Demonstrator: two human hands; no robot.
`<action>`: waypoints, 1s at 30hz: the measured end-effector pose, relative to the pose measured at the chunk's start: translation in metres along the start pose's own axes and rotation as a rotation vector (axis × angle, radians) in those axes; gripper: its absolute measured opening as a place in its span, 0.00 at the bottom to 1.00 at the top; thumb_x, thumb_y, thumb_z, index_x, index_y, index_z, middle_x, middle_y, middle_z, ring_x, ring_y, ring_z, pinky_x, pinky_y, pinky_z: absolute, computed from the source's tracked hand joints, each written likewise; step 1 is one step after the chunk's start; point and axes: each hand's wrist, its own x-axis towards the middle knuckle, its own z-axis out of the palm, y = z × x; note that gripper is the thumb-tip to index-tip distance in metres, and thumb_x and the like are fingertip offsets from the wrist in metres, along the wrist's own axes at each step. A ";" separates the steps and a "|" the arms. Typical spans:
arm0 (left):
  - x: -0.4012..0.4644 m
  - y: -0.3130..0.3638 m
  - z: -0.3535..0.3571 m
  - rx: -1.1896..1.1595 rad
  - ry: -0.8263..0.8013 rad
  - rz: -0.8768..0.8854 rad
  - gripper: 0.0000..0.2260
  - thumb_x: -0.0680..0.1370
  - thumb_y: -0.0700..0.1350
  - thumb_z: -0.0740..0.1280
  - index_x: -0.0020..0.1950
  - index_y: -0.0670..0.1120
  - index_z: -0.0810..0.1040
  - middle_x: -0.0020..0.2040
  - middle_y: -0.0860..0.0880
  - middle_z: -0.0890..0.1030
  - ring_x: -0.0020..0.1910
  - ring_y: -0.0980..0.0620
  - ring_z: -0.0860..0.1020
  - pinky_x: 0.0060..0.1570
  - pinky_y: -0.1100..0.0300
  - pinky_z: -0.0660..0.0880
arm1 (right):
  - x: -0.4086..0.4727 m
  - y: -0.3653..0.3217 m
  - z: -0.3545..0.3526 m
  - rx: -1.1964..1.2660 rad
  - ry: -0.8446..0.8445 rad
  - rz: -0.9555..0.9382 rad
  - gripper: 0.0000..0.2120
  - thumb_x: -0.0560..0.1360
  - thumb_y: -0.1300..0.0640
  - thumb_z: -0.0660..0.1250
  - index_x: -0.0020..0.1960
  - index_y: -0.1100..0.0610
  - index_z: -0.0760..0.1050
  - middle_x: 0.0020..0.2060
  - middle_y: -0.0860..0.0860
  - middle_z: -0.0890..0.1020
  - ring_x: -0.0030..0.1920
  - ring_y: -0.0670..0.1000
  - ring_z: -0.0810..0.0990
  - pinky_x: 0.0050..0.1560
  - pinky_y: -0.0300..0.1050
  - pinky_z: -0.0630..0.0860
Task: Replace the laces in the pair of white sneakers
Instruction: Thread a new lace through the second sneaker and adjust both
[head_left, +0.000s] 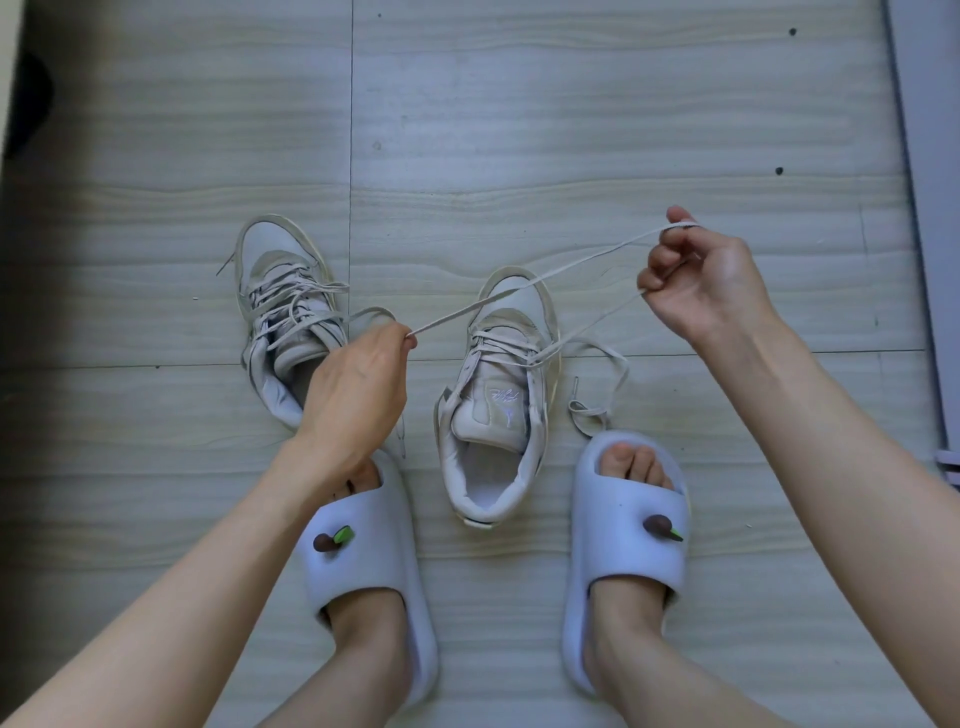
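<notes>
Left hand (358, 379) and right hand (696, 280) pinch lace (519, 288) taut above right sneaker (498, 395); bare floor (571, 130) beyond.

Forearms bare, no sleeves. Pale lilac slides: left slide (363, 566), right slide (631, 540); brown-and-green charm on each strap.

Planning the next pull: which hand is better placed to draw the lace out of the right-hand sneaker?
Probably the right hand: it already pinches the lace strand running from that sneaker's eyelets, raised beside it. The left hand only pinches the far end.
</notes>
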 end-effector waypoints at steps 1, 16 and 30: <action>-0.001 -0.002 0.001 0.003 -0.005 -0.015 0.09 0.81 0.41 0.56 0.52 0.40 0.74 0.43 0.43 0.78 0.39 0.37 0.75 0.34 0.52 0.67 | 0.001 0.001 -0.001 -0.046 0.008 -0.005 0.09 0.77 0.64 0.52 0.46 0.54 0.69 0.21 0.45 0.70 0.21 0.44 0.65 0.25 0.37 0.57; -0.003 -0.005 0.007 -0.117 -0.032 -0.047 0.06 0.81 0.42 0.56 0.52 0.41 0.70 0.44 0.45 0.83 0.37 0.37 0.78 0.35 0.48 0.73 | 0.016 -0.013 -0.008 0.099 0.073 0.071 0.07 0.77 0.59 0.54 0.43 0.54 0.68 0.20 0.45 0.70 0.20 0.44 0.65 0.26 0.34 0.61; 0.031 0.023 0.005 -1.079 -0.202 -0.719 0.05 0.75 0.37 0.68 0.40 0.44 0.75 0.34 0.47 0.76 0.28 0.56 0.73 0.29 0.68 0.69 | 0.004 0.030 -0.012 -1.268 0.091 -0.136 0.27 0.75 0.54 0.67 0.71 0.59 0.63 0.66 0.56 0.71 0.65 0.53 0.71 0.65 0.46 0.67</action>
